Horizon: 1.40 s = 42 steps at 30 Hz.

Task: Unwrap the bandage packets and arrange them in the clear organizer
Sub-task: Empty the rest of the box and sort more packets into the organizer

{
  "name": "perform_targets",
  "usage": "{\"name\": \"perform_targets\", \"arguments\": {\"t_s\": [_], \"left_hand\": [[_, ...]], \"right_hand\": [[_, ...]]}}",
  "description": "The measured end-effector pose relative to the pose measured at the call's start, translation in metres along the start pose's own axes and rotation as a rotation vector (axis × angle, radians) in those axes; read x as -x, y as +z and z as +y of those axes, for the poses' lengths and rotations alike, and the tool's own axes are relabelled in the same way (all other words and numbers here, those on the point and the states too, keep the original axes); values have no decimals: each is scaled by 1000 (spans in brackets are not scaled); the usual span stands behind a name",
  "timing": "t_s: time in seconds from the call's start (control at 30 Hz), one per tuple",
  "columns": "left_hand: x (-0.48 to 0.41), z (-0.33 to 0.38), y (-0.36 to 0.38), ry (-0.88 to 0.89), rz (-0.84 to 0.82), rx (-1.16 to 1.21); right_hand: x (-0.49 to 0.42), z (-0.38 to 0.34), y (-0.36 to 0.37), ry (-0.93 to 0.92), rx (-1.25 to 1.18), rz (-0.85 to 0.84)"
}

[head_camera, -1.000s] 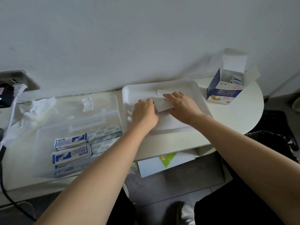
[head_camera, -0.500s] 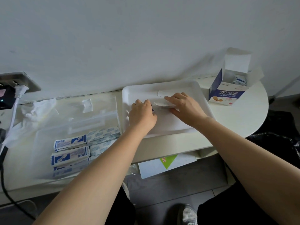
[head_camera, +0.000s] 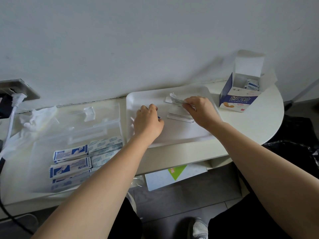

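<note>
My right hand [head_camera: 198,109] pinches a thin white bandage packet [head_camera: 175,100] with a crumpled end, lifted just above the white tray [head_camera: 133,100]. Below it a small stack of white bandage strips [head_camera: 179,116] lies on the tray. My left hand [head_camera: 148,121] rests on the tray with its fingers curled; a blue corner of a packet [head_camera: 159,117] shows at its fingertips. The clear organizer [head_camera: 77,126] lies to the left. Its near end holds blue-and-white bandage packets [head_camera: 69,152] and pale unwrapped strips [head_camera: 105,145].
An open blue-and-white bandage box [head_camera: 238,99] with packets inside stands right of the tray. Crumpled clear plastic [head_camera: 34,118] lies at the far left beside a wall socket with a white plug [head_camera: 16,99]. A white-and-green leaflet [head_camera: 172,175] sits on a shelf under the table.
My right hand has lifted a packet off the stack and moved it up and to the right. My left hand has drawn slightly back to the left of the stack.
</note>
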<state>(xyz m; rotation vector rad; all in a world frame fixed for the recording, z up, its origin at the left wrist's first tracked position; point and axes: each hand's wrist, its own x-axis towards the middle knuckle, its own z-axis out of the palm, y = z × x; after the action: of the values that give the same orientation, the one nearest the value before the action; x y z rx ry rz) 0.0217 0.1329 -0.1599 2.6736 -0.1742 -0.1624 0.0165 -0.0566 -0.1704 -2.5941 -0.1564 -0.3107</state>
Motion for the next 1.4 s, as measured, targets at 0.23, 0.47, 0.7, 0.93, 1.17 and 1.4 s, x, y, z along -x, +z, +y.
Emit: {"name": "perform_targets", "arguments": {"t_s": [0.23,0.47,0.7,0.93,1.17,1.4], "left_hand": [[-2,0,3,21,26,11],[-6,-1,4,91,72,122],[-7,8,-2,-54,-37,733],[3,18,-4,-172,-284,1109],[-3,7,-3,-408,-112,1263],[0,16,-11,-372,-203,1450]], "right_hand": [[1,2,-2,-40,41,107],[-7,-9,-14,113,-48,288],[0,-16,-20,85,-241,-121],[-3,-36,-21,96,-309,-155],[-4,-32,-25,383,-843,-118],[1,-36,-12,336,-717,-420]]}}
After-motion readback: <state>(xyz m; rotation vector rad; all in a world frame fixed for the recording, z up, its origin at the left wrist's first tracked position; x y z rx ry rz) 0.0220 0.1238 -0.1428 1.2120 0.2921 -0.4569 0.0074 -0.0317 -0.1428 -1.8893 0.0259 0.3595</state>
